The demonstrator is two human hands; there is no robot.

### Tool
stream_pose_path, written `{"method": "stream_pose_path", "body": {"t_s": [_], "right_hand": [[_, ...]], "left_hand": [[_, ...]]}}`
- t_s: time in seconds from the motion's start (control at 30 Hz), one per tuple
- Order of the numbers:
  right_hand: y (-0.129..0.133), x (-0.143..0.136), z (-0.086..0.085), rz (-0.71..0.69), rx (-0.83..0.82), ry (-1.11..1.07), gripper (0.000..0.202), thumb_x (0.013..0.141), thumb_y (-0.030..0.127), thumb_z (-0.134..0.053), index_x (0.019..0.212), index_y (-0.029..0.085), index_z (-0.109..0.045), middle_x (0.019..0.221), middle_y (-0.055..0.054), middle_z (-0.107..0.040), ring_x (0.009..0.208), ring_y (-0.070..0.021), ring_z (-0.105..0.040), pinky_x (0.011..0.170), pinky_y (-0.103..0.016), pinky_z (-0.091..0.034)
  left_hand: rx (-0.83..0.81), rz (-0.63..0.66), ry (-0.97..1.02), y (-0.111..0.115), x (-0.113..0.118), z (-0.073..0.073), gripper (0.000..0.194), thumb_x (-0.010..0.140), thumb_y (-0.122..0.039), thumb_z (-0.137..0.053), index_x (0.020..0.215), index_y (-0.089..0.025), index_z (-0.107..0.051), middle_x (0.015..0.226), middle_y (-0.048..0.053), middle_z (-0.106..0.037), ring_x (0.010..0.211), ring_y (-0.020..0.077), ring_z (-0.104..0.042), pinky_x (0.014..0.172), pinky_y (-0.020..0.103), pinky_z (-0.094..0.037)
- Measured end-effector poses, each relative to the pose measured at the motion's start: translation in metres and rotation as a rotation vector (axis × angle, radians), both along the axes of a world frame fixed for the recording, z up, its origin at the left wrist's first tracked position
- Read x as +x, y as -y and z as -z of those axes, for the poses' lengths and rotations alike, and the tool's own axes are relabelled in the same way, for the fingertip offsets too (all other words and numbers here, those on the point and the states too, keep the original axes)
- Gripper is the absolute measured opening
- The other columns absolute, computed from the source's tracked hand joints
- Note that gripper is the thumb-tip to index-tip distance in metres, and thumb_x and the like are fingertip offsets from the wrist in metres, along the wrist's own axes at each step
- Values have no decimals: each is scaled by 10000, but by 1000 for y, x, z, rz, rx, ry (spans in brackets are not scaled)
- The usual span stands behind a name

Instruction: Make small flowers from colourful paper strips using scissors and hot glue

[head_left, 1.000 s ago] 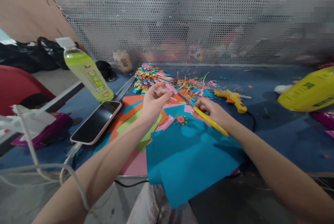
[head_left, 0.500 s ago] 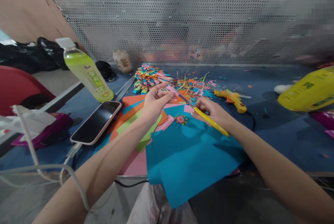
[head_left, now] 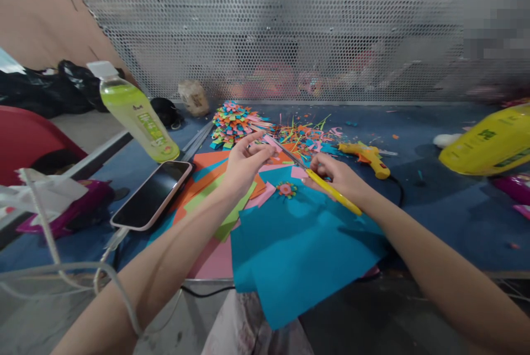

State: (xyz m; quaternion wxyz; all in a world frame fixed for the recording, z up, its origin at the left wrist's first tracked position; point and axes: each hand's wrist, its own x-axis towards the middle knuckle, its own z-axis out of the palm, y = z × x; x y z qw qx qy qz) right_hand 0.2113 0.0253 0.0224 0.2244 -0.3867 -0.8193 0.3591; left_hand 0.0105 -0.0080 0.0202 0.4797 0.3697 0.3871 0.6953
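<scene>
My right hand [head_left: 333, 175] is closed on the yellow handle of a pair of scissors [head_left: 337, 195], whose blades point up and left toward my other hand. My left hand [head_left: 248, 159] has its fingers pinched near a pink paper strip [head_left: 271, 141] beside the blade tips; the exact grip is too small to make out. Below the hands, a small paper flower [head_left: 286, 189] with a pink centre lies on blue paper sheets [head_left: 306, 250]. Behind my left hand stands a cone of many-coloured paper pieces [head_left: 232, 123].
Paper scraps [head_left: 306, 137] lie behind the hands, with a yellow glue gun [head_left: 366, 157] to their right. At left are a phone [head_left: 152, 195] on a cable and a green drink bottle [head_left: 138, 117]. A yellow bottle [head_left: 488, 142] lies at right.
</scene>
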Motion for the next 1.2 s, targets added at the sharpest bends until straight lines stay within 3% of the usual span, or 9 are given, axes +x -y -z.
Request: {"method": "stream_pose_path", "body": {"t_s": [0.47, 0.9, 1.07, 1.2], "right_hand": [[-2, -1, 4, -11, 35, 5, 344, 728, 466, -612, 765, 216, -379, 628, 52, -399, 596, -120, -396, 560, -251, -299], [-3, -3, 8, 58, 101, 58, 346, 723, 487, -599, 739, 218, -383, 534, 70, -364, 539, -112, -369, 532, -240, -265], [-4, -3, 6, 108, 126, 80, 363, 731, 524, -575, 736, 221, -376, 519, 65, -365, 518, -113, -349, 516, -245, -252], [-12, 2, 9, 227, 207, 188, 377, 732, 550, -561, 784, 223, -380, 564, 32, -439, 512, -134, -398, 497, -258, -249]], "left_hand": [[-25, 25, -33, -5, -2, 11, 516, 557, -206, -782, 998, -154, -519, 636, -13, -680, 570, 106, -624, 592, 234, -475], [-86, 28, 25, -7, 2, 12, 459, 567, -167, -762, 971, -137, -545, 633, 4, -677, 558, 107, -620, 592, 243, -478], [-130, 57, 8, -7, 5, 18, 478, 561, -173, -772, 977, -144, -540, 642, 8, -685, 605, 116, -642, 588, 230, -475], [-112, 70, -19, -7, 5, 22, 490, 546, -211, -787, 962, -148, -536, 642, 16, -684, 644, 138, -654, 576, 226, -462]]}}
